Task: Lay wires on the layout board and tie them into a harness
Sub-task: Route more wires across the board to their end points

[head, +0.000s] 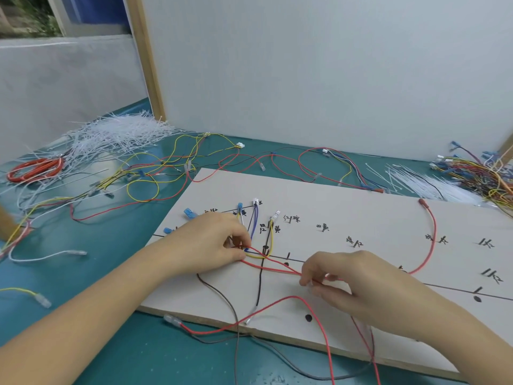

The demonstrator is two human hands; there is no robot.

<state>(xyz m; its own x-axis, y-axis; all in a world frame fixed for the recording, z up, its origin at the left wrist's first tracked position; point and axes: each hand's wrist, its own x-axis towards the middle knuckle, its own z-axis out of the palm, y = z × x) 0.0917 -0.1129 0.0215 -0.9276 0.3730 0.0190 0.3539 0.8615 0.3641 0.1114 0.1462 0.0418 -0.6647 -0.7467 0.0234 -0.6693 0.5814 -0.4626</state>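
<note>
A pale layout board (347,207) with handwritten labels, black lines and pegs lies on the teal table. My left hand (213,240) pinches a bunch of yellow, blue, black and red wires (256,255) where they meet near a peg (265,248). From there red wires (273,268) run right to my right hand (349,282), which pinches them above the board. Short branches lead up to a blue terminal (240,205) and white connectors (256,202). One long red wire (431,234) arcs to a terminal at the upper right. Another red wire (249,319) loops over the board's front edge.
A heap of white cable ties (116,134) and orange-handled scissors (33,169) lie at the far left. Loose wires (172,165) sprawl behind the board. More cable ties (424,182) and a tangled wire bundle (477,173) sit at the right. A white wall panel (305,79) stands behind.
</note>
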